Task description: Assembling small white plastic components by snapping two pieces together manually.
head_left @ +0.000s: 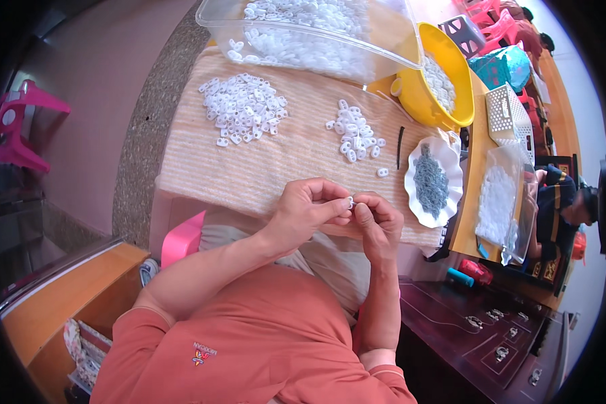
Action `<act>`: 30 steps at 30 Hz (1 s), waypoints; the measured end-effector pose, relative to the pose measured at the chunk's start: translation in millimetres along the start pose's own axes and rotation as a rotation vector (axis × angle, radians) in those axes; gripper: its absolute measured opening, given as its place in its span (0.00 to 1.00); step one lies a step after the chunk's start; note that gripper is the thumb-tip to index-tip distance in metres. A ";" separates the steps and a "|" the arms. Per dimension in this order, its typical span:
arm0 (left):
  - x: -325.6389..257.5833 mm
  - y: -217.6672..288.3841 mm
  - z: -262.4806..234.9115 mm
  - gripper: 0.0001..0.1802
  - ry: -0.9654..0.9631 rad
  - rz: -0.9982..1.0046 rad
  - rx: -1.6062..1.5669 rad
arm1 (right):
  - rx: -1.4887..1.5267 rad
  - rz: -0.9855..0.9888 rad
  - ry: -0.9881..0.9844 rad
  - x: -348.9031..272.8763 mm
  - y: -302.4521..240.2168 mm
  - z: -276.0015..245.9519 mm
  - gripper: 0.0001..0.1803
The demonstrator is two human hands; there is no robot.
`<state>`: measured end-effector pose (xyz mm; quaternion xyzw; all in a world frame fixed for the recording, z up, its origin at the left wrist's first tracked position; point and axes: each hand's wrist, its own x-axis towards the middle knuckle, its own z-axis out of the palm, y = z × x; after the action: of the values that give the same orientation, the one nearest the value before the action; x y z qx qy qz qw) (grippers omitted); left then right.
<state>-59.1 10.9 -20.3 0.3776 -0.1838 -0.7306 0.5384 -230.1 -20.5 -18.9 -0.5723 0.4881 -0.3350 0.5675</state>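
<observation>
Head view: left hand (304, 204) pinches a white piece (350, 202) by the towel (303, 145); right hand (380, 225) meets it, its grip too hidden to tell.

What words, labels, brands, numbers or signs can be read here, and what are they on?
Salmon-red shirt: small lettering beside a colourful chest emblem; I won't copy it out.
Below the wavy white plate: dark marks on white, too small to read.
Teal bag: markings too blurred to read.
I can make out no other lettering.
</observation>
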 end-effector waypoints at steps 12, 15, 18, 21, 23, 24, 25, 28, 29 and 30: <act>0.2 -6.1 -1.8 0.09 -0.031 0.011 -0.003 | -0.095 0.007 0.025 -0.9 -4.8 4.9 0.08; 0.2 -6.9 -1.5 0.10 -0.032 0.012 -0.004 | -0.176 -0.003 0.055 -0.7 -2.4 4.8 0.09; -0.8 -7.9 -0.9 0.10 -0.016 0.016 -0.010 | -0.189 0.010 0.052 -1.7 -4.8 7.2 0.10; -1.9 -8.0 0.0 0.10 0.005 0.027 -0.003 | -0.275 0.038 0.050 -2.8 -4.1 8.5 0.11; -2.4 -7.1 0.8 0.10 0.011 0.033 0.005 | -0.257 0.065 0.081 -3.5 -0.9 9.2 0.12; -2.6 -6.3 1.2 0.10 0.009 0.034 0.017 | -0.257 0.065 0.081 -3.5 -1.1 10.1 0.12; -2.7 -5.8 1.4 0.10 0.008 0.035 0.030 | -0.245 0.076 0.099 -3.5 -1.6 11.1 0.12; -2.7 -4.7 1.0 0.09 -0.015 0.052 0.070 | -0.202 0.087 0.113 -3.5 -4.7 12.1 0.12; -2.8 -4.6 1.2 0.09 -0.015 0.053 0.069 | -0.170 0.087 0.108 -3.5 -5.5 12.3 0.12; -2.8 -4.8 1.8 0.09 -0.011 0.065 0.072 | -0.170 0.087 0.107 -3.4 -5.1 12.1 0.12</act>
<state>-63.2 15.0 -21.4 0.3865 -0.2252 -0.7077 0.5469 -218.9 -14.1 -14.9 -0.5780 0.5689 -0.2976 0.5037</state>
